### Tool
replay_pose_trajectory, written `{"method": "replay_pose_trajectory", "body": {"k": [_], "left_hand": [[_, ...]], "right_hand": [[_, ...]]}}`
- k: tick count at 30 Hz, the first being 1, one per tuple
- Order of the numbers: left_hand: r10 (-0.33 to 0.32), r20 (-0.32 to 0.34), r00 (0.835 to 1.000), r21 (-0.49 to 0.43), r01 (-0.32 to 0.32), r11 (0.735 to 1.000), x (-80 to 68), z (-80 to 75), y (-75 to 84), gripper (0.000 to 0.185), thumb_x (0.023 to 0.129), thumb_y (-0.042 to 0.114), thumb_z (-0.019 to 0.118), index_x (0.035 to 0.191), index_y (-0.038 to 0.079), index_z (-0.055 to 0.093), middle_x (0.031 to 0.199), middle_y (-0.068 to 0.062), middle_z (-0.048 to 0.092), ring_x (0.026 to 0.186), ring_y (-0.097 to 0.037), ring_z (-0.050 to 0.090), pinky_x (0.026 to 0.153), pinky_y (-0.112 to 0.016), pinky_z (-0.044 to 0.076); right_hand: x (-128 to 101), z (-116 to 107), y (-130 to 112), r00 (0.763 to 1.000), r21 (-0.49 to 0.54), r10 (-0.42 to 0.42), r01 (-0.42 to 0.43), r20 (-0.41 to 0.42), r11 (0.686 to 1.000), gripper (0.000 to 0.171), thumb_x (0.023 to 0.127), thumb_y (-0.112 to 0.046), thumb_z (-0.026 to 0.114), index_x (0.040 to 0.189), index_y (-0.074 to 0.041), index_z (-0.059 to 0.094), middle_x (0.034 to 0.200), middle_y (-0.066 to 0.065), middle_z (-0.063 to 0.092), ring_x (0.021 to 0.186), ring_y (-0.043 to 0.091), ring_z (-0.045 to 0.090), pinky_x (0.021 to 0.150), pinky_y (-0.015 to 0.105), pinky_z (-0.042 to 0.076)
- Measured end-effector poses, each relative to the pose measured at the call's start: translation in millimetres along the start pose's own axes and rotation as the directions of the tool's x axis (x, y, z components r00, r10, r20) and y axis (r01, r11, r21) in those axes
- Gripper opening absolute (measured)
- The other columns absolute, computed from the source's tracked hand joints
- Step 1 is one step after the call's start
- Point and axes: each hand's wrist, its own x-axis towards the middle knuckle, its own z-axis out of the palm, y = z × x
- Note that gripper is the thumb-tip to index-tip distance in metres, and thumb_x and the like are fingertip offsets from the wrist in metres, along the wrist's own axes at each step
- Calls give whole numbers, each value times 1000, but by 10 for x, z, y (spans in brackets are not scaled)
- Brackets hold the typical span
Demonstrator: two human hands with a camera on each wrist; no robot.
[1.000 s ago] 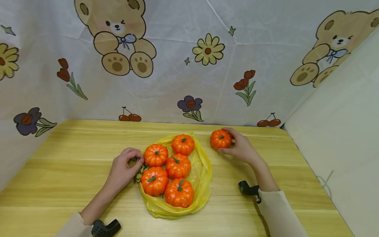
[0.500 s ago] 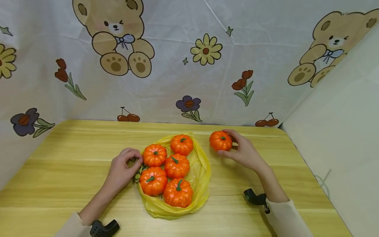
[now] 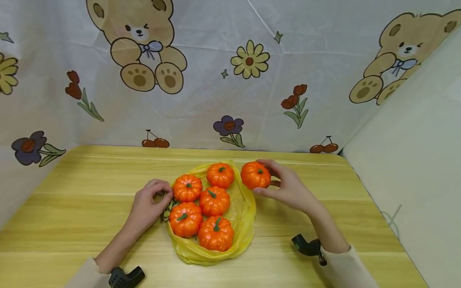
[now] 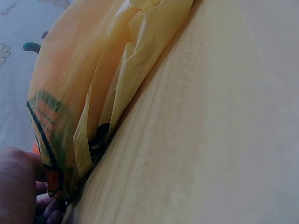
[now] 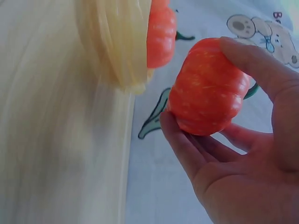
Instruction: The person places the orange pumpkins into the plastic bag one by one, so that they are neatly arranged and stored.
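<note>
An orange toy pumpkin [image 3: 255, 175] with a green stem is held between the thumb and fingers of my right hand [image 3: 289, 187], at the right rim of a yellow plastic bag [image 3: 246, 234]. The right wrist view shows the thumb and fingers on either side of this pumpkin [image 5: 210, 88]. Several more pumpkins, among them a front one [image 3: 216, 234], sit inside the spread bag. At the bag's left edge, my left hand [image 3: 148, 202] pinches the printed part of the plastic. In the left wrist view the bag's side [image 4: 107, 60] hides most of what it contains.
The bag lies on a light wooden table [image 3: 90, 208]. Behind the table hangs a white cloth [image 3: 201, 112] printed with bears and flowers, and a white panel [image 3: 414, 168] stands along the right side. Each wrist wears a black camera, such as the right one [image 3: 307, 246].
My right hand has lifted the pumpkin off the table and carried it left to the bag's rim. My left hand keeps its place on the bag's edge.
</note>
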Motion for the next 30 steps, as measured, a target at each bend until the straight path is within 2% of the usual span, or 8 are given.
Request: {"method": "replay_pose_trajectory", "body": {"k": [14, 19, 25, 30], "left_hand": [[-16, 4, 1000, 7, 16, 1000, 0, 19, -25, 4, 96, 9, 75, 93, 10, 76, 107, -1, 70, 101, -16, 63, 87, -13, 45], [-21, 0, 1000, 5, 20, 1000, -5, 10, -13, 4, 96, 9, 76, 93, 10, 76, 107, -1, 70, 101, -16, 63, 87, -12, 45], [-25, 3, 1000, 10, 25, 1000, -4, 5, 3, 4, 96, 9, 76, 93, 9, 76, 106, -1, 70, 101, -17, 63, 87, -12, 45], [-20, -4, 1000, 11, 20, 1000, -3, 5, 14, 7, 96, 7, 75, 92, 13, 75, 106, -1, 70, 101, -17, 63, 87, -13, 45]], "right_hand": [[-35, 241, -38, 993, 168, -21, 1, 118, 986, 71, 89, -28, 87, 151, -21, 53, 147, -1, 61, 130, 23, 62, 110, 52, 50], [-35, 278, -17, 985, 170, 4, -34, 171, 985, 71, 88, -30, 88, 150, -24, 54, 145, -5, 62, 132, 20, 61, 110, 50, 51], [-37, 277, -1, 975, 149, -14, -19, 220, 989, 72, 88, -29, 88, 151, -20, 53, 146, -1, 61, 135, 23, 59, 111, 49, 51], [-47, 254, 30, 969, 141, -8, -28, 249, 990, 73, 86, -28, 89, 150, -22, 54, 145, -4, 61, 136, 21, 58, 113, 49, 49]]}}
